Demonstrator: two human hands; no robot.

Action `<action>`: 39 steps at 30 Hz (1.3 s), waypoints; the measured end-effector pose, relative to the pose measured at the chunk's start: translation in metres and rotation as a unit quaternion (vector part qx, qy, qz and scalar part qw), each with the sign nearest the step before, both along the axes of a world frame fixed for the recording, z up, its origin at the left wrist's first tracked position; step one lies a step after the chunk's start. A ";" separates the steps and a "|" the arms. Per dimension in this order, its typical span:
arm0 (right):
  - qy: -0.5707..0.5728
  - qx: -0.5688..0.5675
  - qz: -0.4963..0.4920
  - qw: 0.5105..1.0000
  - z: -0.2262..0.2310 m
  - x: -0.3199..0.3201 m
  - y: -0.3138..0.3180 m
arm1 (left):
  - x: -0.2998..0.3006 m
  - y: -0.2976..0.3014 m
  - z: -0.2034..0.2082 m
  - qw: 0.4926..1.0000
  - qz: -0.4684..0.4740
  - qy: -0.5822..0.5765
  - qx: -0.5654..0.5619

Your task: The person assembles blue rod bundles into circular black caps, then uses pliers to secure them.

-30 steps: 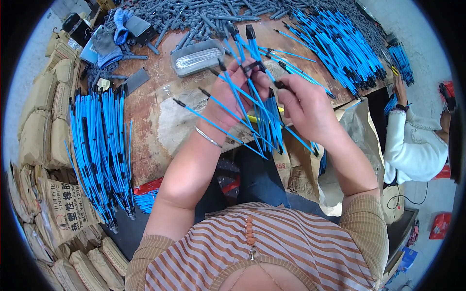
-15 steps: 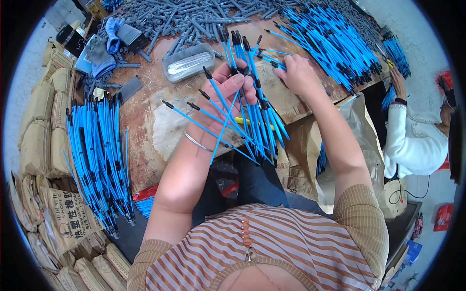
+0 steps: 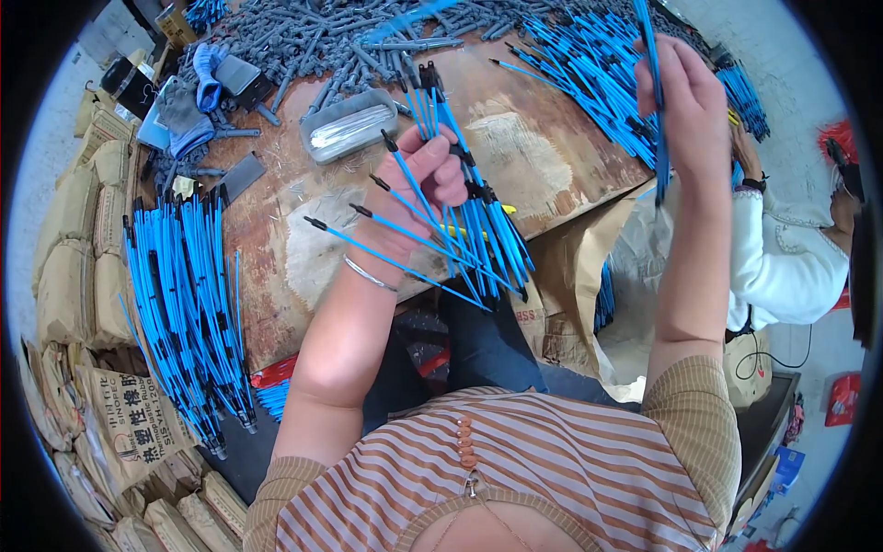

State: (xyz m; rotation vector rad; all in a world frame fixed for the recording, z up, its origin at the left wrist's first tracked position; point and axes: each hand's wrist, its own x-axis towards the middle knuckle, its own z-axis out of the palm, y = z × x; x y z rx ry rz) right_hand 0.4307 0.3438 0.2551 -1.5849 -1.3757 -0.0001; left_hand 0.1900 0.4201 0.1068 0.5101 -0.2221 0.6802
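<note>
My left hand [image 3: 430, 175] is closed around a fanned bunch of thin blue rods with black ends [image 3: 497, 235]. Several of these rods splay out across my left wrist, and a yellow piece [image 3: 455, 231] shows among them. Raised to the right, my right hand [image 3: 694, 115] grips a blue rod [image 3: 656, 120] that stands nearly upright; whether it is a single rod cannot be told. Below and left of it lies a large spread of similar blue rods [image 3: 589, 92] on the table.
Grey plastic parts [image 3: 294, 37] are heaped along the table's far side. A clear box of thin silvery pieces [image 3: 354, 129] stands near my left hand. Another bundle of blue rods [image 3: 184, 294] lies left, beside stacked paper sacks [image 3: 74, 276]. A person's white sleeve [image 3: 782, 267] is at right.
My right hand has moved up and right, away from the bunch, carrying a blue rod. The bunch in my left hand holds fewer rods. A blurred blue streak now crosses the far edge.
</note>
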 end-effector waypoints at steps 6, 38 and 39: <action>-0.044 -0.161 0.268 0.949 -0.044 -0.058 -0.043 | 0.002 -0.022 0.021 0.982 0.114 0.147 -0.037; -0.391 -0.299 -0.118 0.862 -0.105 0.108 0.131 | 0.024 -0.030 0.048 0.973 0.085 0.212 0.035; -0.401 -0.288 -0.086 0.866 -0.101 0.100 0.123 | 0.024 -0.028 0.044 0.973 0.084 0.212 0.034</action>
